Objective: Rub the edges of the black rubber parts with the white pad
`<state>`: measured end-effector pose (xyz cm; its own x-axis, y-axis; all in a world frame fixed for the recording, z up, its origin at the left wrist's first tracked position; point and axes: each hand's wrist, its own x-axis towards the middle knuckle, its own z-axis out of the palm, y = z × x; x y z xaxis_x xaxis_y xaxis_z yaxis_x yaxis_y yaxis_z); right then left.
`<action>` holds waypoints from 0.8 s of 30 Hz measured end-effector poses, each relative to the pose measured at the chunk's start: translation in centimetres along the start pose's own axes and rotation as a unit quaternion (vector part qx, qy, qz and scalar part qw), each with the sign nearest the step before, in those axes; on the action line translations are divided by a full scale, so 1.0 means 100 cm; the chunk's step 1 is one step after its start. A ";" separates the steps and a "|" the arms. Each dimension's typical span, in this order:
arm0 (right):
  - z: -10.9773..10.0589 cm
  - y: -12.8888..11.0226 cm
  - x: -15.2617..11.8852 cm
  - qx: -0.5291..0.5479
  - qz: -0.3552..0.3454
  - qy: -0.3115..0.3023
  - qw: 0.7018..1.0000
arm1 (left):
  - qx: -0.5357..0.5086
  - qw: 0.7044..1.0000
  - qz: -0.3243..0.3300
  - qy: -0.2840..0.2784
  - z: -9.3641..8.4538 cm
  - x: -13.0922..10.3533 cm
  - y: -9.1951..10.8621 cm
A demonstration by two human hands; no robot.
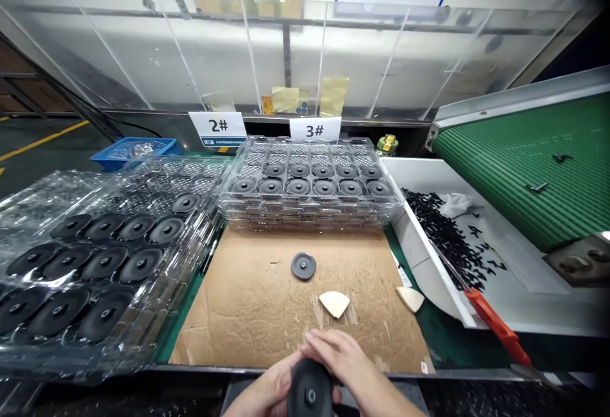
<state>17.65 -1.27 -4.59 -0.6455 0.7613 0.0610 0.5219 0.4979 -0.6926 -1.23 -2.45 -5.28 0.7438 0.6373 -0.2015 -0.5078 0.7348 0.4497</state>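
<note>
At the near edge of the cardboard, both of my hands are around a black round disc [309, 390] with a small raised hub in its middle. My left hand [271, 384] grips its left side, thumb along the rim. My right hand [350, 366] lies against its far right side with fingers together, partly hiding the edge. Another dark disc [304, 266] rests flat on the cardboard sheet [248, 290], hub up. Between it and my hands is a cream-coloured wedge [335, 304]; a second wedge [410, 299] sits at the cardboard's right edge.
Stacked clear plastic trays [309, 207] holding discs stand behind the cardboard. More disc-filled trays [143, 290] are on the left. On the right, a white bin [519, 302] contains small black parts, with an orange-handled tool [498, 327] across its rim, beside a green conveyor belt [538, 150].
</note>
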 end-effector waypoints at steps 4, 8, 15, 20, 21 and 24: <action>-0.021 -0.009 0.001 0.055 -0.011 -0.032 0.998 | -0.104 0.993 -0.023 0.043 0.000 -0.010 -0.008; -0.030 0.009 0.003 0.020 0.122 0.110 0.986 | -0.152 0.981 0.045 0.113 0.000 -0.011 -0.003; 0.020 0.059 0.017 -0.041 0.174 0.205 0.962 | -0.135 0.947 0.154 0.248 0.006 -0.009 0.020; 0.014 0.047 0.029 -0.010 0.118 0.150 0.981 | -0.102 0.944 0.171 0.265 0.007 -0.008 0.021; 0.005 0.040 0.033 -0.004 0.116 0.142 0.983 | -0.098 0.944 0.172 0.265 0.007 -0.007 0.020; -0.022 0.006 0.045 0.014 0.125 0.160 0.979 | -0.079 0.941 0.185 0.272 0.010 0.001 0.019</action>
<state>16.25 3.33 -3.15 -0.2896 0.9513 0.1055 0.6234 0.2711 -0.7334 -1.72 -1.25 -3.58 0.1925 0.8499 -0.4906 -0.7789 0.4364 0.4504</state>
